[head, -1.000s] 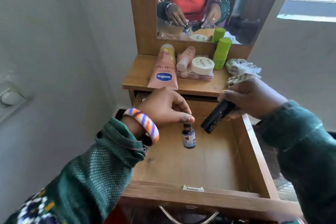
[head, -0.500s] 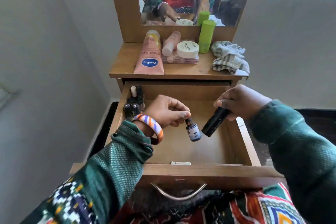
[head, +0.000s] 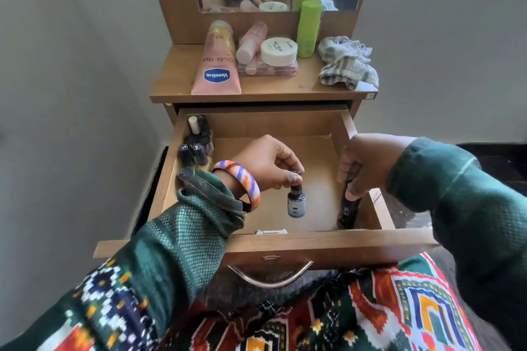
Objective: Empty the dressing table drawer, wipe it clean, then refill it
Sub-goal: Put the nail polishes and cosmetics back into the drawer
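Change: right hand (head: 368, 165) has dropped from mid-drawer to the right wall, black tube (head: 348, 208) now near upright, its foot in the front right corner.
Left hand (head: 265, 162): fingertips pinch the cap of a small dark bottle (head: 296, 204), hanging over the drawer (head: 285, 242) floor (contact unclear).
Right hand: fingers curled round the tube.
Back left corner: cluster of small dark bottles (head: 196, 145).
Tabletop: Vaseline tube (head: 216, 65), white jar (head: 279, 51), green bottle (head: 308, 28), crumpled cloth (head: 346, 63).
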